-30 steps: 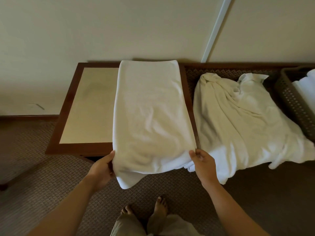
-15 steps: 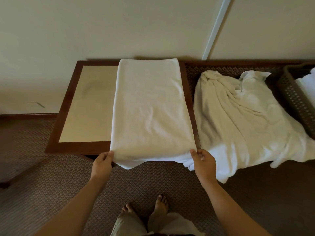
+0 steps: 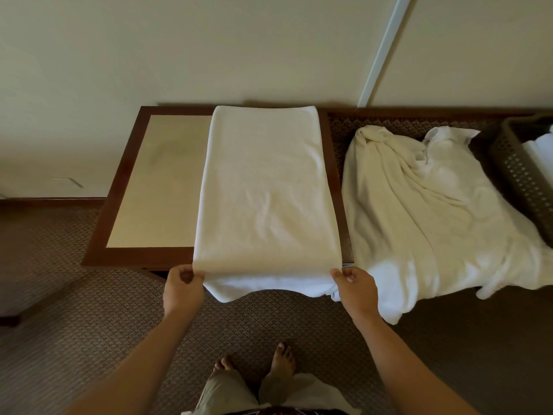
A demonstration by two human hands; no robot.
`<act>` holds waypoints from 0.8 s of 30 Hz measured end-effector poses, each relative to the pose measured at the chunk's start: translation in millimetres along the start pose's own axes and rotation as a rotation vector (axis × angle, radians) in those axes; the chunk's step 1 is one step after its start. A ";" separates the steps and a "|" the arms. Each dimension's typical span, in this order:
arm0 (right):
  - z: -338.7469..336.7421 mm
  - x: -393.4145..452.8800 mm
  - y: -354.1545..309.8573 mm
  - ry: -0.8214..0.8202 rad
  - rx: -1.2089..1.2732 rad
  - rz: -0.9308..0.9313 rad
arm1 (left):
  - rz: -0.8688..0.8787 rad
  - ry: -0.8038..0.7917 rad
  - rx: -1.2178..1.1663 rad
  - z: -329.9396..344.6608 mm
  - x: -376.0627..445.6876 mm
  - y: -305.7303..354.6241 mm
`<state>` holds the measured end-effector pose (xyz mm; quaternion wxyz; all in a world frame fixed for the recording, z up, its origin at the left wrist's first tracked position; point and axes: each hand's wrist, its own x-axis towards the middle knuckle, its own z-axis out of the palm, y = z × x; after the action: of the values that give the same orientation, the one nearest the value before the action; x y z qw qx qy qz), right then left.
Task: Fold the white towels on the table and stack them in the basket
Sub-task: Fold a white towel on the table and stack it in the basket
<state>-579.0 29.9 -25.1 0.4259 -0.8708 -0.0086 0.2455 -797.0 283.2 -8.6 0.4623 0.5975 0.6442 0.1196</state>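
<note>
Here, left hand (image 3: 183,287) & right hand (image 3: 356,287) each pinch a near corner of the half-folded towel (image 3: 266,193) on the table (image 3: 98,250) (likely squaring edges); basket (image 3: 522,175) far right.

We have one view only, from a wide-angle camera worn on a person's head, so no part of the scene is shared with a second view. It looks forward and steeply down. At the near bottom edge we see our own bare feet (image 3: 254,366) on the carpet, and both forearms reach away from us into the middle. The table (image 3: 98,253) lies close ahead, its far edge against the wall (image 3: 209,49), which fills the upper part. The wide lens bends straight lines at the left and right edges.
</note>
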 end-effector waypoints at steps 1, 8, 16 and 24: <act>0.8 -0.3 -3.2 0.006 -0.001 -0.011 | 0.003 0.035 -0.004 -0.6 -1.5 2.9; 4.9 12.8 -26.3 0.117 -0.060 -0.141 | 0.180 0.084 0.245 1.1 15.4 31.2; 8.1 11.8 -35.7 0.192 -0.158 0.041 | 0.124 -0.016 0.501 0.1 27.0 40.5; 2.4 52.5 -69.7 -0.024 -0.257 -0.080 | 0.109 -0.114 0.307 1.7 44.6 68.4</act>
<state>-520.3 87.9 3.6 0.3202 -0.9142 -0.0797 0.2355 -744.3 339.4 18.6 0.3943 0.7010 0.5942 0.0103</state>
